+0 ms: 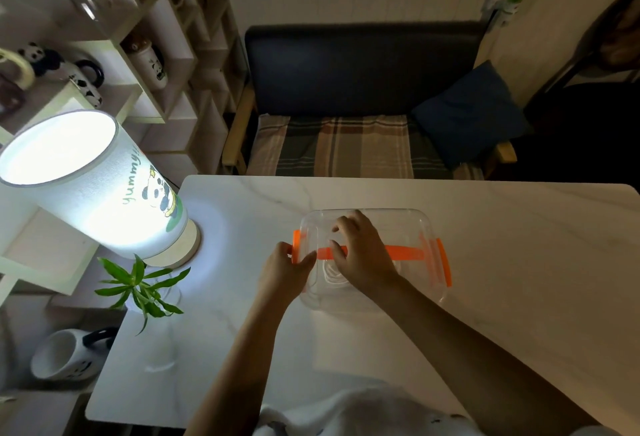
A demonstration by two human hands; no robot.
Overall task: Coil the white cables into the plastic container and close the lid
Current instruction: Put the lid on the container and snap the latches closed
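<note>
Lid (408,224) sits on the container (434,292); left hand (284,271) pinches the near-side orange latch (296,251), right hand (362,253) presses flat mid-lid.

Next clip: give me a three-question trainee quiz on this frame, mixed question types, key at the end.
1. True or false: the white cables lie inside the plastic container.
2. Which hand holds the orange latch at the container's left end? A) left hand B) right hand C) neither
3. Fill in: the lamp beside the table is switched ___.

Key: 1 true; 2 A; 3 on.
</note>
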